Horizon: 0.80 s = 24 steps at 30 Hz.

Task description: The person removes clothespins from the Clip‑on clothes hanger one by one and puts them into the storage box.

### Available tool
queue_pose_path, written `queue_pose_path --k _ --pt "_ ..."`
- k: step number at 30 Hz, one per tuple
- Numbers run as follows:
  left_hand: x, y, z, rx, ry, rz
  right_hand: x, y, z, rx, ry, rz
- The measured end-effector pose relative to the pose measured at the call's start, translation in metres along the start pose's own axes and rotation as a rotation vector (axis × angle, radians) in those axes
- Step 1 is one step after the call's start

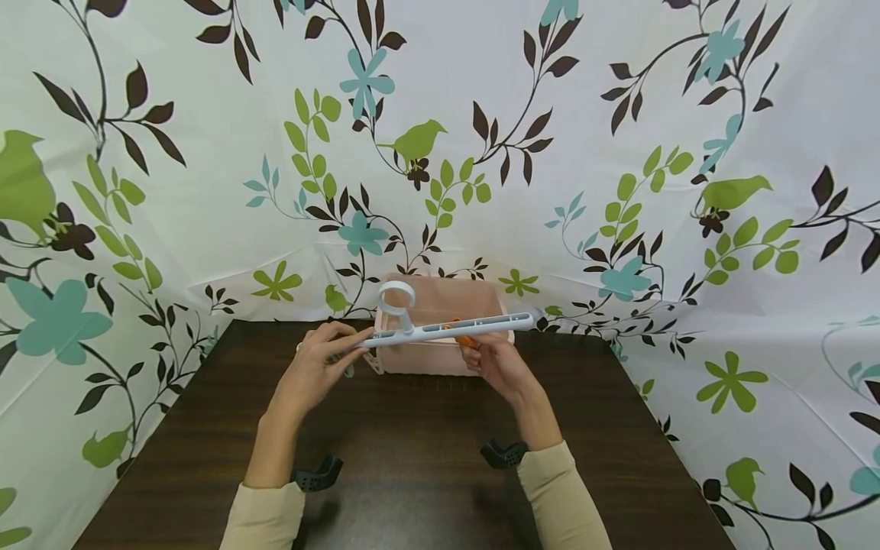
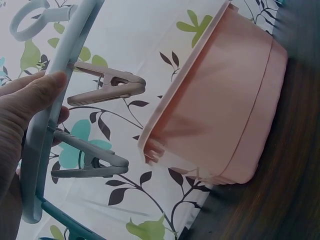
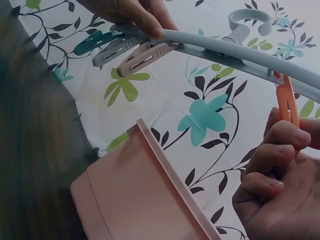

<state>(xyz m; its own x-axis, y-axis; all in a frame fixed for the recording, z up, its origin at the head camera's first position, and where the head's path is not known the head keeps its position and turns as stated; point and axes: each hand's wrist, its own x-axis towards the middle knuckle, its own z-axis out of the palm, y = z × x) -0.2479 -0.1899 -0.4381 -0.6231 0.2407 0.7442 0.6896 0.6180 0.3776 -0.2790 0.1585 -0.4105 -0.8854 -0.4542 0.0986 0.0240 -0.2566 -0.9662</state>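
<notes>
My left hand (image 1: pixel 318 360) grips a pale blue-grey plastic clip hanger (image 1: pixel 474 328) near its left end, thumb on top, and holds it above the table. The hanger's round hook (image 3: pixel 250 22) points up. Beside the left fingers hang a beige clothespin (image 2: pixel 107 91), a grey clothespin (image 2: pixel 92 156) and a teal clothespin (image 3: pixel 95 43), all from the bar. Under the other half of the bar, my right hand (image 1: pixel 500 368) pinches an orange clothespin (image 3: pixel 287 97) by its lower end. The top of this clothespin meets the bar's underside in the right wrist view.
Behind the hanger, a pink plastic basket (image 1: pixel 426 361) stands at the far edge of the dark wooden table (image 1: pixel 399 443). A white cloth (image 1: pixel 454 92) printed with leaves, flowers and birds surrounds the table at the back and sides.
</notes>
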Motion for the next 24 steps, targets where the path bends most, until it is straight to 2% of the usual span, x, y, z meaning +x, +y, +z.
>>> queue_pose_path --k 7,14,24 --pt "0.0022 -0.0043 0.0034 -0.016 0.029 0.035 0.0008 0.0015 0.0006 0.043 -0.005 0.007" --pt "0.0026 -0.0028 0.0022 -0.042 0.047 0.033 0.0003 0.0032 -0.0003 0.119 -0.037 0.017" --pt "0.0033 0.0000 -0.0013 -0.051 0.043 0.000 0.0022 0.0026 -0.0005 0.116 0.024 0.063"
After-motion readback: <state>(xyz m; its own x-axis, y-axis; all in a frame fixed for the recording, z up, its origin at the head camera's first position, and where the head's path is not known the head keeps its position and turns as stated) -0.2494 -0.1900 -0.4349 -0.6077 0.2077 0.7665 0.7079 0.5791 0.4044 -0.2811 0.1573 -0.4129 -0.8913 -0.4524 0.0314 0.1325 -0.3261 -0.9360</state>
